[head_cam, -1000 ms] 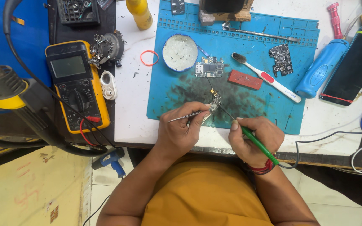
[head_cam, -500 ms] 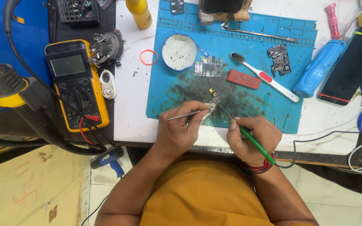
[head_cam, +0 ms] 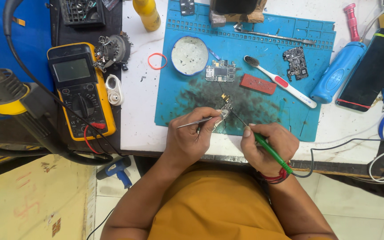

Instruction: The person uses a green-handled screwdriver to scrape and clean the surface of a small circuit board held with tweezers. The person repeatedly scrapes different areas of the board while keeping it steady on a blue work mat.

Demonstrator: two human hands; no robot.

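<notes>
My left hand (head_cam: 191, 138) grips silver tweezers (head_cam: 196, 122) whose tips pinch a small part (head_cam: 224, 106) on the blue work mat (head_cam: 272, 115). My right hand (head_cam: 267, 144) holds a green-handled soldering iron (head_cam: 270, 150) like a pen, its thin tip reaching up-left to the same small part. Both hands rest at the mat's near edge, close together. A small green circuit board (head_cam: 220, 71) lies a little farther up the mat.
On the mat lie a round white dish (head_cam: 189, 55), a red block (head_cam: 257, 84), a toothbrush (head_cam: 281, 82), a dark circuit board (head_cam: 294, 62) and long tweezers (head_cam: 274, 35). A yellow multimeter (head_cam: 80, 89) and a hot-air gun (head_cam: 5, 91) sit left; a blue bottle (head_cam: 338, 73) and phone (head_cam: 370, 71) right.
Both hands stay almost still on the small part; the iron tip and tweezers shift only slightly.
</notes>
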